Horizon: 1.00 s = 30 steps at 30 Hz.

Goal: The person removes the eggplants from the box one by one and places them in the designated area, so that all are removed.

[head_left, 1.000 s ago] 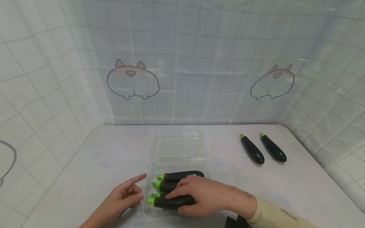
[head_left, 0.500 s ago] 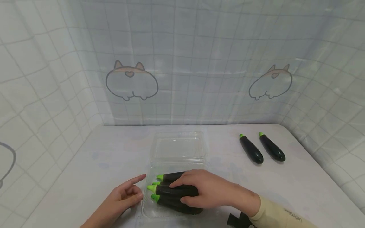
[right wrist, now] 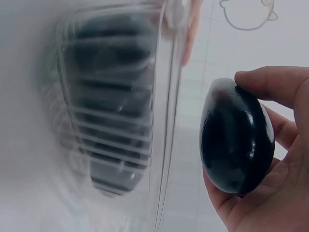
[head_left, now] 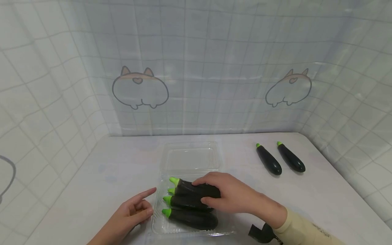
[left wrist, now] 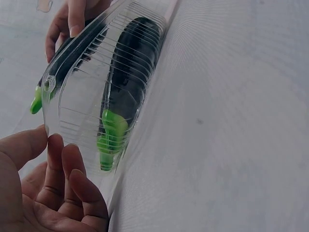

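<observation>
My right hand (head_left: 228, 192) grips a dark eggplant (head_left: 196, 189) with a bright green stem, thumb on one side and fingers on the other. In the right wrist view the held eggplant (right wrist: 236, 140) is above the rim of a clear plastic clamshell container (head_left: 225, 233). Inside the container lie three more eggplants side by side, stems to the left; the nearest eggplant (head_left: 194, 219) shows whole, the others are partly covered. At the container's left edge, my left hand (head_left: 134, 209) pinches the rim between thumb and fingers; the left wrist view shows the thumb tip right at the plastic edge.
The container's lid (head_left: 191, 160) lies folded back behind it. At the back right of the white table are two more eggplants, a nearer eggplant (head_left: 269, 160) and a farther eggplant (head_left: 291, 157). A black strap piece (head_left: 261, 234) hangs by the right wrist.
My right hand first shifted an eggplant at the front, then moved back and upward with one over the rear of the container. The front eggplant is now uncovered. The left hand stays put.
</observation>
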Motion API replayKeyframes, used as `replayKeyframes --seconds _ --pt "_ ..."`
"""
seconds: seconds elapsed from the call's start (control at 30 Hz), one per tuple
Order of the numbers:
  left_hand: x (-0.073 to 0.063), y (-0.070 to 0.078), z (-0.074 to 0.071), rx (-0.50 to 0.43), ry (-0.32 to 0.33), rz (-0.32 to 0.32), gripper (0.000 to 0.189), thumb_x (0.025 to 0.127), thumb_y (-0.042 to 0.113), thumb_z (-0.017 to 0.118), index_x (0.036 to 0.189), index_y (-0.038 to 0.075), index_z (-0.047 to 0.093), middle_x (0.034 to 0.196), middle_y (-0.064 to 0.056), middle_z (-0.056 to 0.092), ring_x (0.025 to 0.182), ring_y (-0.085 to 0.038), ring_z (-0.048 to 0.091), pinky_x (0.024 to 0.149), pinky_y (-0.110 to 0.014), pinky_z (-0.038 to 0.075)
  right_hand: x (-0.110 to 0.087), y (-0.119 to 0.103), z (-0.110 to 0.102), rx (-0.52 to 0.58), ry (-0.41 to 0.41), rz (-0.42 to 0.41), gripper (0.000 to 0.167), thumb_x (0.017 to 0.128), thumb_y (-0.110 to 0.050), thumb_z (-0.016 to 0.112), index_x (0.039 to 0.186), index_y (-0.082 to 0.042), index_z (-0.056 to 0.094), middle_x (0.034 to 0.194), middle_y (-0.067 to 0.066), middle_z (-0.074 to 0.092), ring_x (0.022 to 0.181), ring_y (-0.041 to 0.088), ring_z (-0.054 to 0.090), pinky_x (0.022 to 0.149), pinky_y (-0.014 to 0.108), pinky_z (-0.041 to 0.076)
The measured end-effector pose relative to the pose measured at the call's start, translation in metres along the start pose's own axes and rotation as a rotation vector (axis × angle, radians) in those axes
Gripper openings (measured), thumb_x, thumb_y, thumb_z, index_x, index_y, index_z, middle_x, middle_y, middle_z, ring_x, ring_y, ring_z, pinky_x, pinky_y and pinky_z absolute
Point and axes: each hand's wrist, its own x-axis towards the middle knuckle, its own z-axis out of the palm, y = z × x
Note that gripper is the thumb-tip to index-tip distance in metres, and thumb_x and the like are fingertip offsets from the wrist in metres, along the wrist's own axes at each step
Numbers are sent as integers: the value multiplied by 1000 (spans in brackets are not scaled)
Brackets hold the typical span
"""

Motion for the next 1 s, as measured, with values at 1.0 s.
replayKeyframes --seconds 1.0 --pt "1 -2 -2 -31 -39 43 64 102 10 55 156 1 22 100 -11 61 83 -12 56 73 -27 49 -11 44 -25 -76 267 275 46 89 -30 75 132 -24 60 110 -10 63 88 9 59 68 28 51"
